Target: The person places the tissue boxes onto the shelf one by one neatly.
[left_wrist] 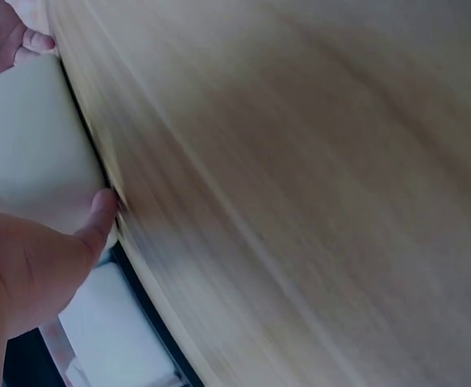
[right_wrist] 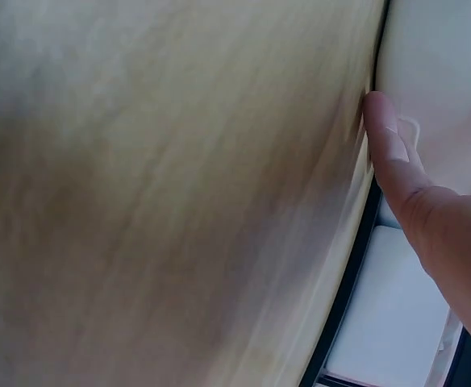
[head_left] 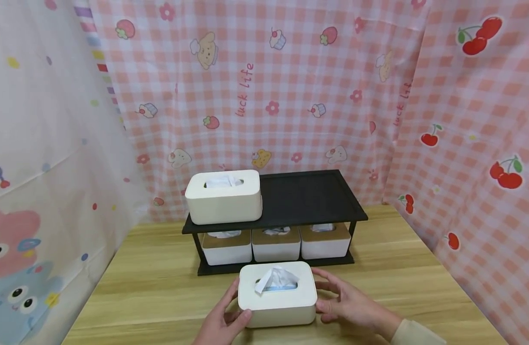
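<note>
A cream tissue box (head_left: pixel 278 301) with a white tissue sticking out of its slot sits on the wooden table, in front of a black two-tier rack. My left hand (head_left: pixel 224 316) grips its left end, thumb at the front corner and fingers along the side. At the opposite end my right hand (head_left: pixel 348 304) holds the box, fingers toward the back and thumb near the front. In the left wrist view the left thumb (left_wrist: pixel 98 222) presses near the box's lower edge. The right wrist view has the right thumb (right_wrist: pixel 385 137) against the box's cream wall.
On the left of the rack's top shelf (head_left: pixel 307 196) stands another cream tissue box (head_left: pixel 224 206). Three white boxes with brown lids, one of them the middle box (head_left: pixel 276 249), line the lower tier. Patterned cloth (head_left: pixel 273 134) hangs behind and at both sides.
</note>
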Motion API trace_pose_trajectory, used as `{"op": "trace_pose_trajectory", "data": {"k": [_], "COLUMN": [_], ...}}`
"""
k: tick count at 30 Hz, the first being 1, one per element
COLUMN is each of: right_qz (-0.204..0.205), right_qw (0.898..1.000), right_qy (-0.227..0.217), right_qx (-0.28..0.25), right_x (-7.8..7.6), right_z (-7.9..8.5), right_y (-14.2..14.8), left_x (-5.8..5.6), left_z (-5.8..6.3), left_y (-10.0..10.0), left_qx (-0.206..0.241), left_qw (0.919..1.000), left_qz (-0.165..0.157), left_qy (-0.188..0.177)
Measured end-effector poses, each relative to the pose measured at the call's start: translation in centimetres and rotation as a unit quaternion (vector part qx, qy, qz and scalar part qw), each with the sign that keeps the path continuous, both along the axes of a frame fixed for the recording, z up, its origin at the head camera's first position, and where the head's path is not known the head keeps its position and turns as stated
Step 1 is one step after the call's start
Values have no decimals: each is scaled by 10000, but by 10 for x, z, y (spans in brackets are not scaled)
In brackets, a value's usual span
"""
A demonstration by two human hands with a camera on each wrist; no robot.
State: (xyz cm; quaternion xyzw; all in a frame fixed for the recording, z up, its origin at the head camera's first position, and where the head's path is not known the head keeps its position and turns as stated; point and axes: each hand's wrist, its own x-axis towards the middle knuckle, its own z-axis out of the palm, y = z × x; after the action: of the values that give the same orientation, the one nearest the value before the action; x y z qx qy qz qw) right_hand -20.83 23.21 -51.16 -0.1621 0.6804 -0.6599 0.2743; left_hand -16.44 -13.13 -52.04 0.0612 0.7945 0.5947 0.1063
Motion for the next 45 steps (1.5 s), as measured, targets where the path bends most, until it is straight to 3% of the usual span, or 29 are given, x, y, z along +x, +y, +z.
{"op": "trace_pose_trajectory", "data": {"k": [12,18,33,45], "right_qz": [-104,-143,-225,-174], "right_qw": [9998,9998,9995,9992], "right_qy": [-35,-7,-216,-272], "right_qx": [-143,-126,-92,-244], "right_x": [1,1,-1,2], "right_z": [-6,-6,-3,-4], "right_y": [-4,-7,-12,-14], "left_x": [-9,-12,-13,-12], "left_z": [0,2,6,10], "left_y": [-17,-18,-15,-15], "left_qx": [398,398,466,562], "left_qw": [9976,9971,9972,9957], "left_qz": [-540,-469,-431,-335], "left_qy": [-177,-445,-401,-659]}}
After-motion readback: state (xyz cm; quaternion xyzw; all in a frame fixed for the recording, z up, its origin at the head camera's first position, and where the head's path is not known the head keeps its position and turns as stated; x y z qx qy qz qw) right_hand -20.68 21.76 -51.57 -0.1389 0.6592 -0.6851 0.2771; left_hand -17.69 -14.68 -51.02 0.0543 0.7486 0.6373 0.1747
